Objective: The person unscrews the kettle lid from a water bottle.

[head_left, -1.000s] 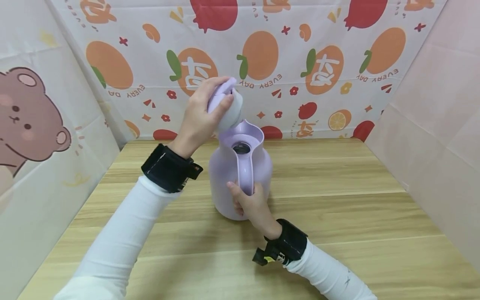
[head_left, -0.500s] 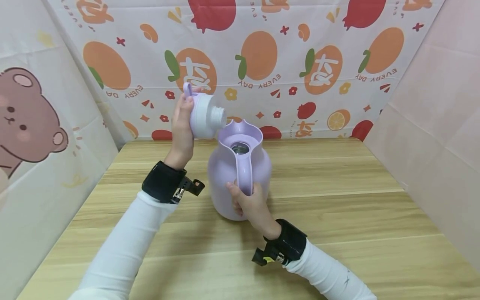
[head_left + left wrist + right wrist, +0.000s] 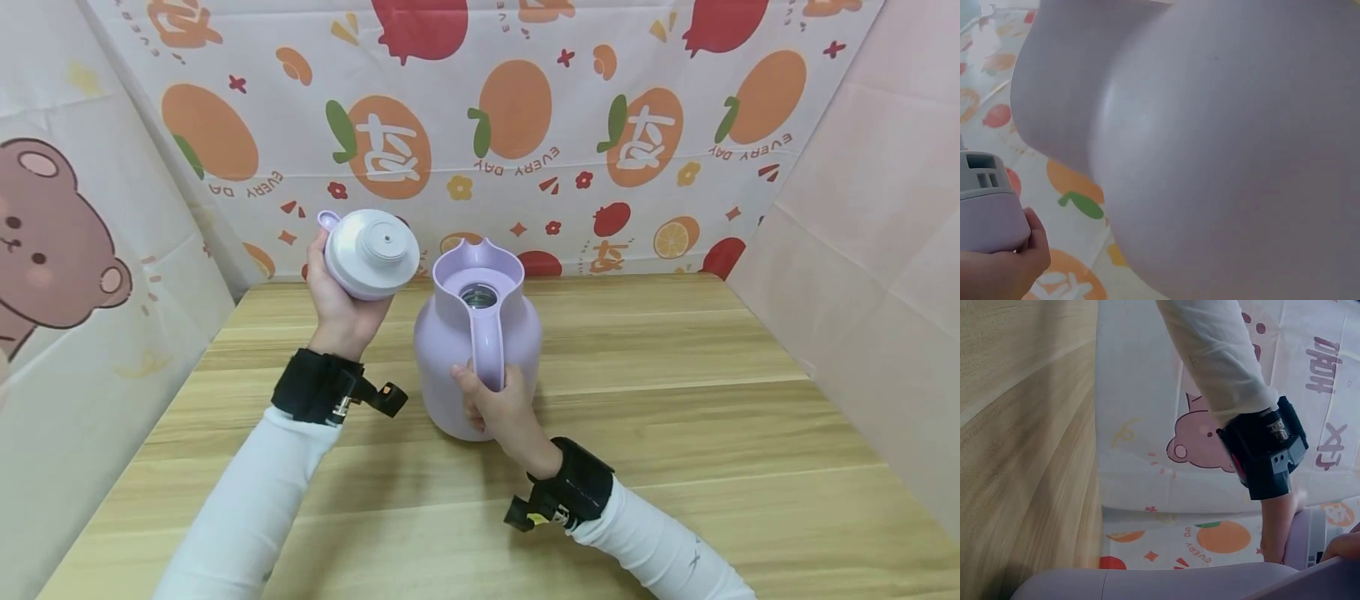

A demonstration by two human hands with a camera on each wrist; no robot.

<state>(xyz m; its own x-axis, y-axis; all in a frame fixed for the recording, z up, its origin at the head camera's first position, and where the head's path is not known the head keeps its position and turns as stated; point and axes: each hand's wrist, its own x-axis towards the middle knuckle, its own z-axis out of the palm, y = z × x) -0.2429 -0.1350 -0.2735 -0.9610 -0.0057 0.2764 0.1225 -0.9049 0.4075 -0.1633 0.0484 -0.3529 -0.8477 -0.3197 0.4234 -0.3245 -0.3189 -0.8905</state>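
A lilac thermos jug [image 3: 442,358] stands upright on the table, its mouth uncovered and a dark round opening [image 3: 478,296] showing inside. My right hand [image 3: 506,417] grips the lower part of the jug's handle [image 3: 489,346]. Left of the mouth, apart from the jug, my left hand [image 3: 341,312] holds the jug's stopper lid [image 3: 372,254] in the air. The lid's white underside with its round plug faces the head camera. In the left wrist view the lid [image 3: 988,219] shows side-on beside the jug's large body [image 3: 1222,150]. Some left fingers are hidden behind the lid.
The wooden table [image 3: 675,400] extends around the jug. A fruit-print cloth [image 3: 585,125] hangs directly behind the table's back edge. Pale cloth walls stand at left [image 3: 67,400] and right [image 3: 862,250]. Both wrists wear black camera straps.
My left hand has carried the lid left and down, away from above the jug's mouth, and turned its underside toward the head camera. The right hand and jug have stayed in place.
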